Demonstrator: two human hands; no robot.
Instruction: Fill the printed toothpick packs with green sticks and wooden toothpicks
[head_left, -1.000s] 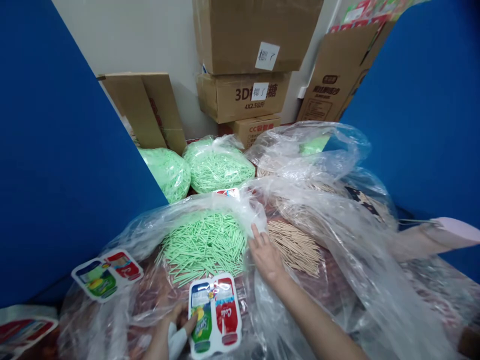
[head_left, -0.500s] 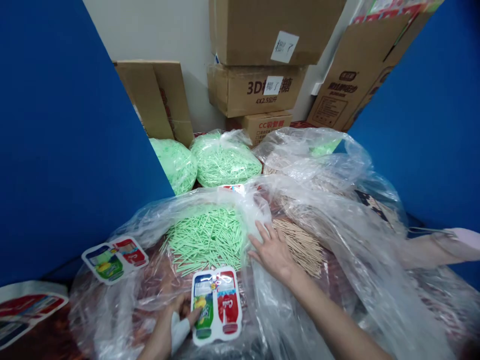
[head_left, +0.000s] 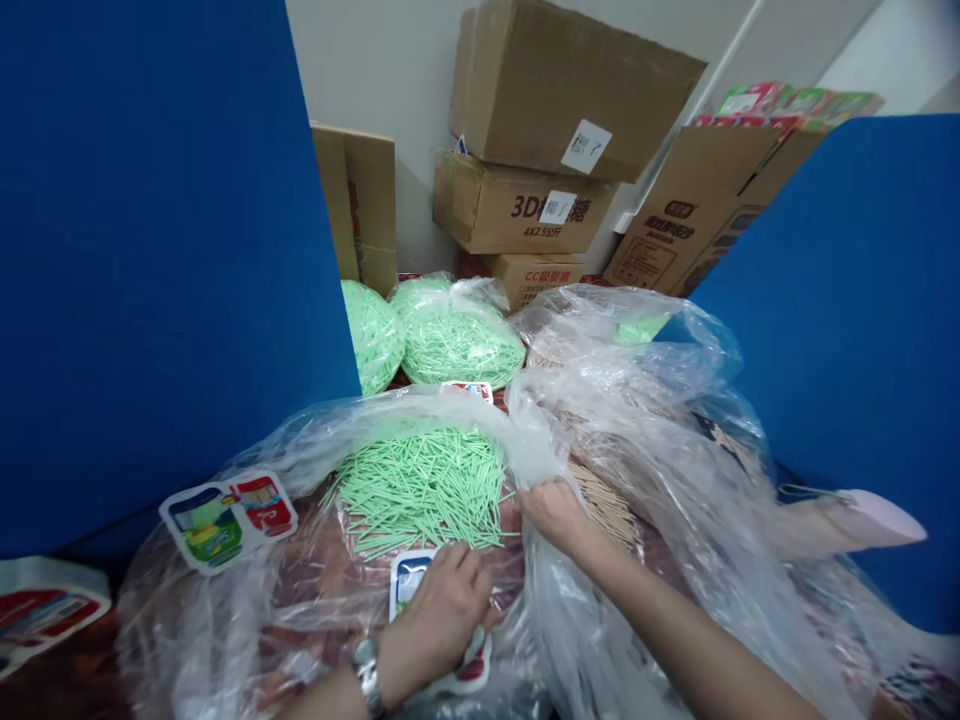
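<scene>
My left hand [head_left: 444,608] lies palm down on a printed bottle-shaped card [head_left: 409,587], fingers curled over its top, a watch on the wrist. It sits just below a pile of green sticks [head_left: 421,487] inside a clear plastic bag [head_left: 315,455]. My right hand [head_left: 553,510] is closed on a fold of that plastic at the pile's right edge. Tan wooden sticks [head_left: 604,497] lie beside and behind my right hand under more plastic.
A second bottle card [head_left: 227,505] rests on the plastic at left. Two tied bags of green sticks [head_left: 456,335] stand behind. Blue partitions [head_left: 150,260] flank both sides. Cardboard boxes [head_left: 547,150] are stacked against the wall. A pink-edged board [head_left: 855,515] juts out at right.
My left hand moved up from under the card and now covers it. My right hand went from spread flat on the plastic to pinching a fold of it. The view shifted right.
</scene>
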